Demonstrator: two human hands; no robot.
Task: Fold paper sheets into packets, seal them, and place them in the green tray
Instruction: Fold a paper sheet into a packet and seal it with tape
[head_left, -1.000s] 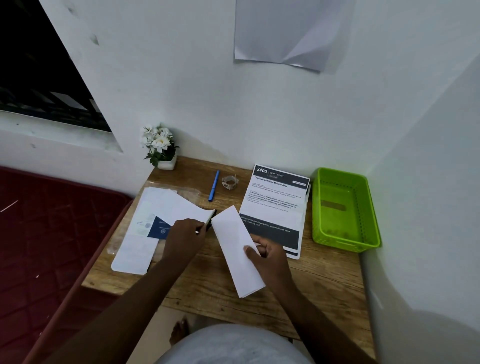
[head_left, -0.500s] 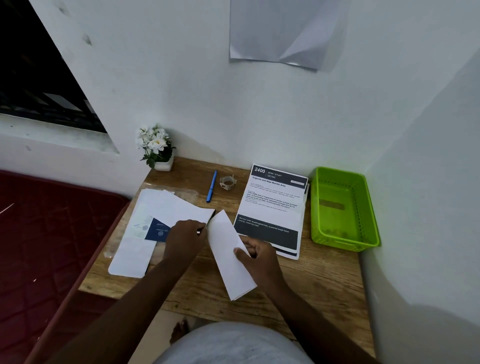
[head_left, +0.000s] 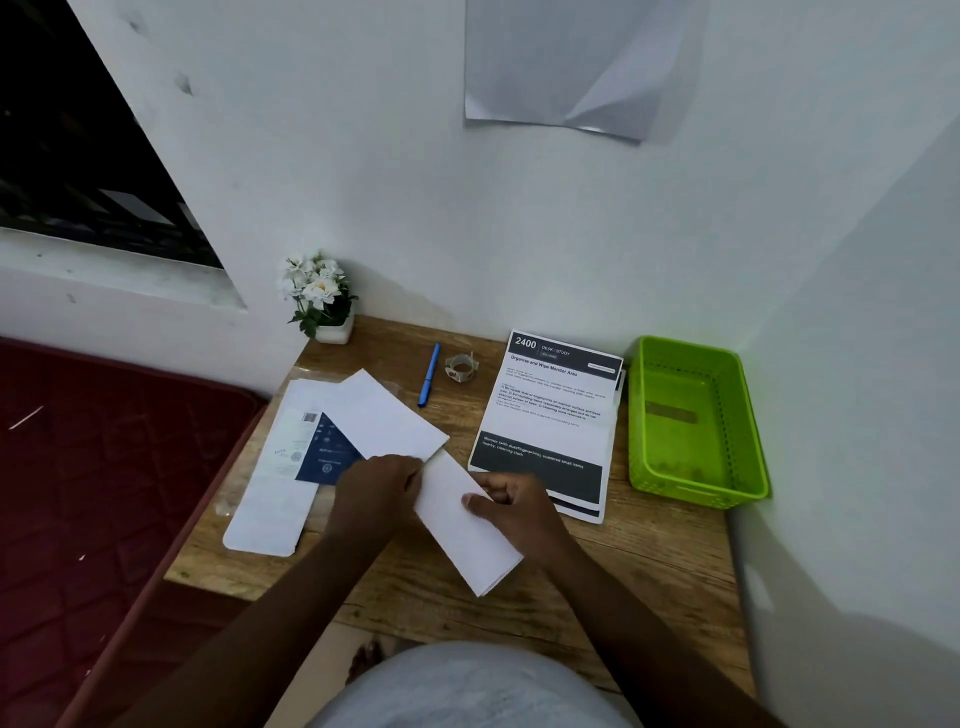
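Observation:
A folded white paper packet (head_left: 467, 535) lies slanted over the wooden desk (head_left: 649, 566) in front of me. My right hand (head_left: 511, 506) pinches its right edge, thumb on top. My left hand (head_left: 376, 491) grips the packet's upper left end with curled fingers. The green tray (head_left: 693, 421) stands at the desk's right side against the wall, holding a small brownish strip on its floor. More white sheets (head_left: 387, 421) lie to the left, over a blue-and-white leaflet (head_left: 322, 452).
A printed instruction sheet (head_left: 550, 415) lies between my hands and the tray. A blue pen (head_left: 429, 374) and a tape roll (head_left: 461, 367) lie near the back. A flower pot (head_left: 322, 301) stands in the back left corner. A red mattress (head_left: 104, 493) borders the desk's left.
The packet has slid toward me and a little left. My right thumb now lies on top of it. My left hand has closed on the packet's upper end.

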